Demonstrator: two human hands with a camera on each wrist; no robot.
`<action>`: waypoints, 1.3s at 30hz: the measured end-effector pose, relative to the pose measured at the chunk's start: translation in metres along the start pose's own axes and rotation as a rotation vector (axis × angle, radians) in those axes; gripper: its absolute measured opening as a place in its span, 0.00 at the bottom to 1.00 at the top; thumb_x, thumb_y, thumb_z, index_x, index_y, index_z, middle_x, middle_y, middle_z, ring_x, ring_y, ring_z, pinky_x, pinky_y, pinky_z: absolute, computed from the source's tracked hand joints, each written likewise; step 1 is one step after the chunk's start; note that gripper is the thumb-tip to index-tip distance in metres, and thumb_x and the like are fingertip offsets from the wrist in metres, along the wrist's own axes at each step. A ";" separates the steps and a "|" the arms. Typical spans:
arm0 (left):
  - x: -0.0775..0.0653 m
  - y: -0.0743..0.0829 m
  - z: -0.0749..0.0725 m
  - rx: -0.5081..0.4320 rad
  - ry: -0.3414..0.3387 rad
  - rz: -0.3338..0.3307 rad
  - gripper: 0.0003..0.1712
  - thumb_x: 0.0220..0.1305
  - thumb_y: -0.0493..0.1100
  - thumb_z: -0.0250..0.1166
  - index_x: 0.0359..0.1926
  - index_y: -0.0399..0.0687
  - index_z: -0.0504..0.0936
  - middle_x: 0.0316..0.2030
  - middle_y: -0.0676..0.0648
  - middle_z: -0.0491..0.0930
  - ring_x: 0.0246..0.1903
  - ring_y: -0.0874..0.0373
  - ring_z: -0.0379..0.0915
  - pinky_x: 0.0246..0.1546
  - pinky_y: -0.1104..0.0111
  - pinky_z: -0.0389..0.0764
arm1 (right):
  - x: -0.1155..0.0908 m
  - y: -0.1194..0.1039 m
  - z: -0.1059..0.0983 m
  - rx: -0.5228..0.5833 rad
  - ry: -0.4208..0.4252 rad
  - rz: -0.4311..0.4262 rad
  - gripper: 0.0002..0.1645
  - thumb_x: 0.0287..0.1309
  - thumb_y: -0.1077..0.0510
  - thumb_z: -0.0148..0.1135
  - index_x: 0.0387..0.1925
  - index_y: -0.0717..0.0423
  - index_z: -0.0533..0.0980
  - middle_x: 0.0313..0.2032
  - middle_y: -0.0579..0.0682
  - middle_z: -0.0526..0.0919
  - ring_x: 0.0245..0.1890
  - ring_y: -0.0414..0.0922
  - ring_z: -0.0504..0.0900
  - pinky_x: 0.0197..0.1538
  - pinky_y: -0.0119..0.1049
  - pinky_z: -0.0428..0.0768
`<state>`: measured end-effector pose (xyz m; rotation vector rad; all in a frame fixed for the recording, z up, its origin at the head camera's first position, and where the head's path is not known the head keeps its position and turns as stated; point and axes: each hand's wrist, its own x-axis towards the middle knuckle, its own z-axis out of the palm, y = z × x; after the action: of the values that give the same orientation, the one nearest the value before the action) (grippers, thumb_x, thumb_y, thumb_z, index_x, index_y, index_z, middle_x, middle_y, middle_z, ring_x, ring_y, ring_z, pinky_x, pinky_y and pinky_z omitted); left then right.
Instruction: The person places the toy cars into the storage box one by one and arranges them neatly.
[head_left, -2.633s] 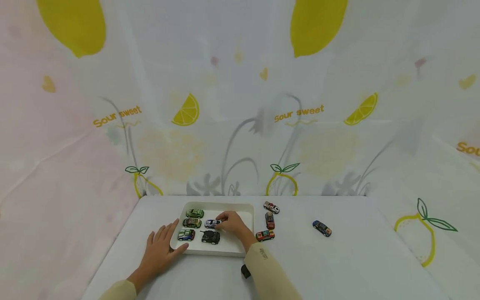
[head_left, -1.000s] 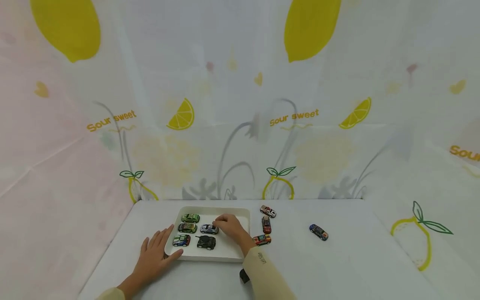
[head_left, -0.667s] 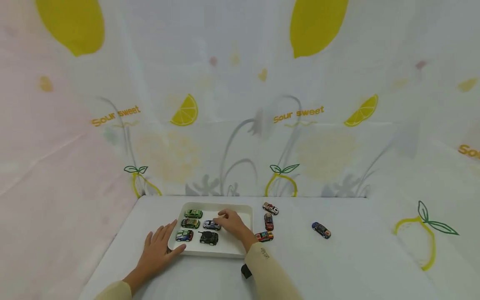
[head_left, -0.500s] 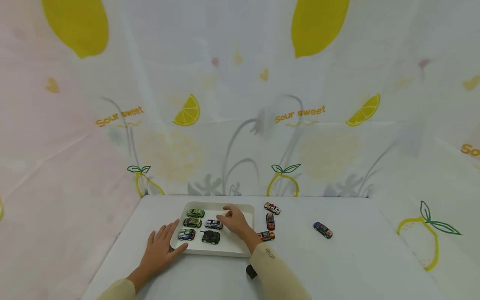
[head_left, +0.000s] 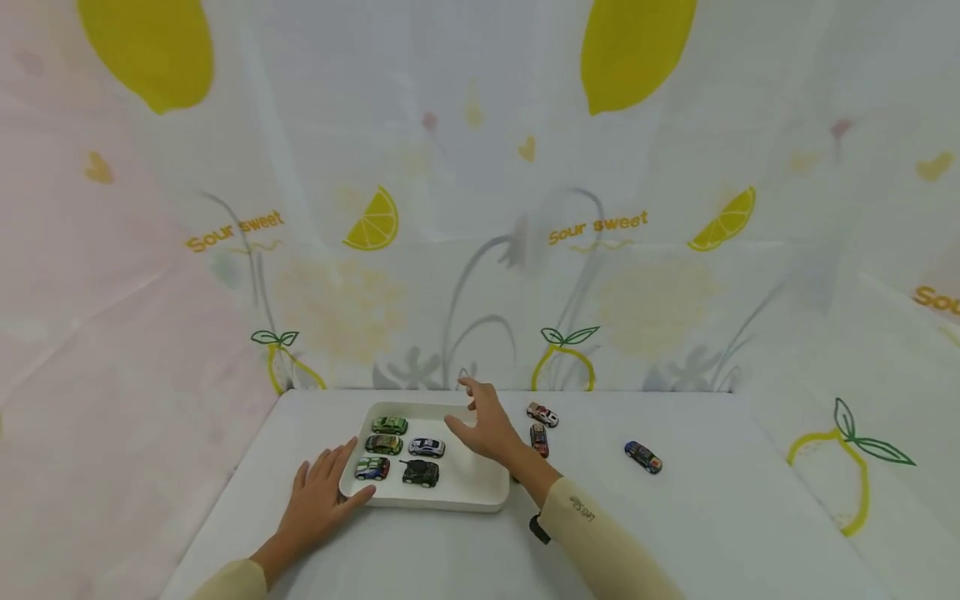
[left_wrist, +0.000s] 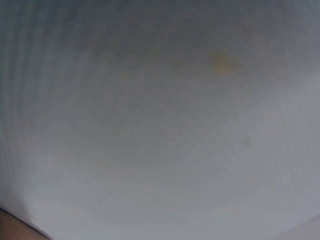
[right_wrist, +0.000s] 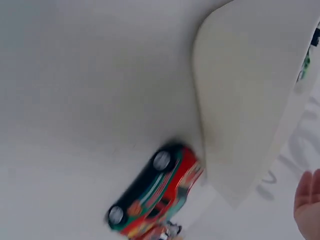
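1 red toy car (right_wrist: 159, 192) beside white tray (right_wrist: 245, 95), fingers (right_wrist: 303, 191) lower right

Dim light, blurry wrist views

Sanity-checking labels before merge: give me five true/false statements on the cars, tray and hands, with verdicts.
1. The left hand is at the left side of the white tray. True.
2. The right hand grips the white-and-blue car. False: the right hand holds nothing, thumb and fingers apart.
3. The black tank-like toy is in the tray. True.
4. The dark blue car is in the tray. False: the dark blue car is on the table.
5. The tray holds five toy vehicles. True.
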<state>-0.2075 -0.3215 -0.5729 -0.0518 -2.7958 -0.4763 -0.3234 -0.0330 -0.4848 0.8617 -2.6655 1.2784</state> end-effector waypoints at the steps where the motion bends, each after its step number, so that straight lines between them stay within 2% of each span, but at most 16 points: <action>1: 0.000 0.001 0.000 -0.002 -0.002 0.000 0.50 0.52 0.72 0.56 0.71 0.58 0.52 0.63 0.40 0.63 0.64 0.38 0.53 0.61 0.40 0.45 | -0.003 0.003 -0.004 -0.064 0.000 -0.036 0.39 0.57 0.42 0.56 0.67 0.44 0.55 0.57 0.54 0.64 0.51 0.49 0.73 0.46 0.42 0.76; 6: 0.000 0.000 -0.003 0.016 0.008 -0.002 0.50 0.51 0.72 0.56 0.70 0.58 0.52 0.63 0.40 0.64 0.64 0.38 0.53 0.61 0.40 0.45 | -0.019 0.024 -0.030 -0.386 0.032 -0.146 0.42 0.54 0.38 0.57 0.67 0.44 0.56 0.63 0.56 0.60 0.52 0.49 0.72 0.47 0.47 0.74; 9: 0.000 0.000 -0.005 0.018 0.024 0.010 0.50 0.52 0.72 0.56 0.70 0.57 0.52 0.62 0.39 0.64 0.63 0.37 0.54 0.61 0.40 0.46 | -0.031 0.042 -0.049 -0.462 0.053 -0.154 0.43 0.51 0.39 0.60 0.66 0.47 0.59 0.64 0.58 0.60 0.50 0.50 0.73 0.47 0.50 0.73; 15: -0.007 -0.002 -0.007 0.015 0.034 0.002 0.50 0.51 0.70 0.58 0.70 0.55 0.53 0.62 0.37 0.64 0.62 0.37 0.54 0.59 0.39 0.47 | -0.064 0.083 -0.081 -0.475 0.076 -0.089 0.43 0.49 0.41 0.64 0.65 0.50 0.62 0.64 0.60 0.60 0.51 0.53 0.74 0.49 0.55 0.72; 18: -0.008 0.000 -0.005 -0.002 0.040 0.005 0.50 0.52 0.69 0.58 0.70 0.56 0.52 0.62 0.37 0.64 0.62 0.37 0.54 0.59 0.39 0.47 | -0.078 0.101 -0.099 -0.544 0.084 -0.086 0.44 0.49 0.40 0.63 0.65 0.50 0.61 0.65 0.60 0.60 0.52 0.53 0.73 0.50 0.57 0.71; 22: -0.002 0.002 -0.003 -0.022 0.040 0.025 0.50 0.53 0.69 0.58 0.71 0.56 0.51 0.62 0.37 0.64 0.62 0.36 0.54 0.59 0.39 0.47 | -0.092 0.114 -0.127 -0.636 0.109 -0.081 0.45 0.49 0.38 0.63 0.66 0.50 0.60 0.66 0.59 0.57 0.55 0.55 0.71 0.52 0.59 0.68; 25: 0.001 0.002 -0.003 -0.010 0.030 0.024 0.50 0.53 0.69 0.57 0.71 0.56 0.51 0.62 0.37 0.64 0.63 0.36 0.53 0.60 0.39 0.46 | -0.103 0.121 -0.141 -0.664 0.098 -0.037 0.46 0.50 0.35 0.60 0.67 0.49 0.59 0.68 0.59 0.54 0.58 0.59 0.67 0.54 0.61 0.65; 30: 0.000 0.000 -0.004 0.004 0.004 0.011 0.50 0.52 0.70 0.57 0.71 0.57 0.51 0.62 0.38 0.64 0.63 0.36 0.53 0.60 0.39 0.45 | -0.125 0.133 -0.154 -0.686 0.053 0.036 0.46 0.51 0.32 0.57 0.67 0.49 0.59 0.70 0.59 0.50 0.59 0.62 0.65 0.55 0.62 0.63; 39: 0.001 0.002 -0.004 -0.003 -0.010 0.017 0.50 0.53 0.71 0.56 0.71 0.57 0.50 0.63 0.37 0.63 0.64 0.36 0.52 0.60 0.39 0.45 | -0.151 0.146 -0.167 -0.690 0.035 0.081 0.46 0.52 0.33 0.57 0.67 0.50 0.60 0.70 0.61 0.49 0.61 0.62 0.62 0.54 0.65 0.62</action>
<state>-0.2074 -0.3210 -0.5680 -0.0791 -2.8021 -0.4774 -0.3000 0.2318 -0.5210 0.6154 -2.8146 0.3023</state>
